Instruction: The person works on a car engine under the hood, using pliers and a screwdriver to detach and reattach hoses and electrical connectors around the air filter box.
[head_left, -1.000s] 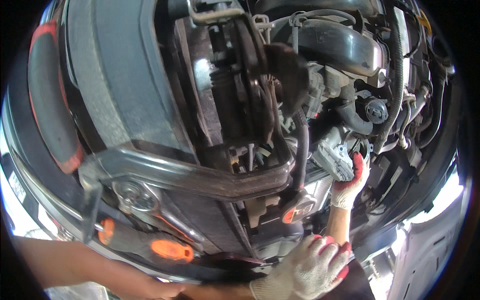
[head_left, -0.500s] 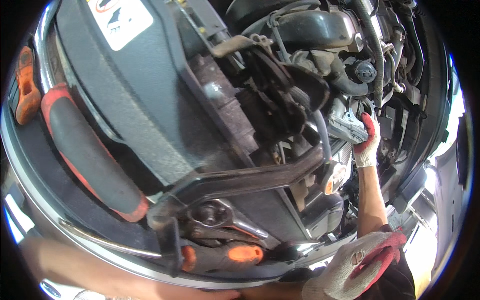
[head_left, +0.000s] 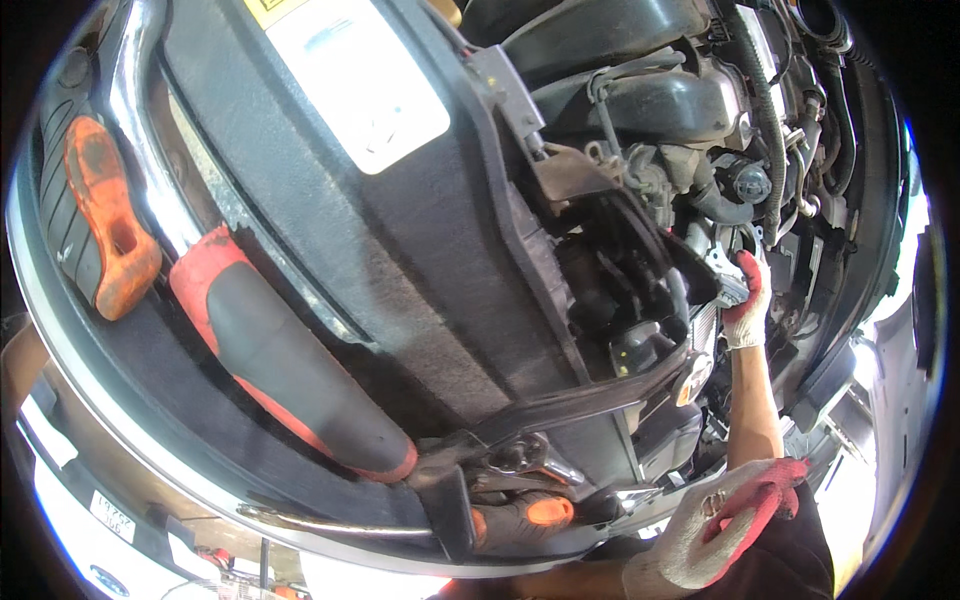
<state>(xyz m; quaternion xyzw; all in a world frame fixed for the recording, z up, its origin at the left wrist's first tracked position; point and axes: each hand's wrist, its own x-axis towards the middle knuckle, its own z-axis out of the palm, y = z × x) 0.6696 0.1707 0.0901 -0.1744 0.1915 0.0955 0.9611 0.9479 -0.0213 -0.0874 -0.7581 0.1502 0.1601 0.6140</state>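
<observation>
My right hand (head_left: 745, 305), in a white glove with red-coated fingers, reaches into the engine bay. Its fingers are closed on a grey metal part with a round opening (head_left: 733, 288), the thumb lying along the near side; the far fingers are hidden. Lower down, my left hand (head_left: 700, 525) wears a matching glove with a small worn spot on its back. It hovers near the front edge, in front of my right forearm. Its fingers are loosely bent, with a gap beside the thumb, and no held object shows.
A long red-and-black grip (head_left: 300, 360) with a chrome shaft lies at the left, beside an orange handle (head_left: 110, 220). A chrome ratchet (head_left: 545, 460) and an orange-and-dark tool handle (head_left: 530, 517) lie by a black bracket (head_left: 590, 395). Hoses and dark engine covers (head_left: 640, 105) fill the far side.
The view has shifted, so the tools and panel appear farther right. The blurred bare forearm at the lower left has gone from there. My right hand stays at the grey metal part.
</observation>
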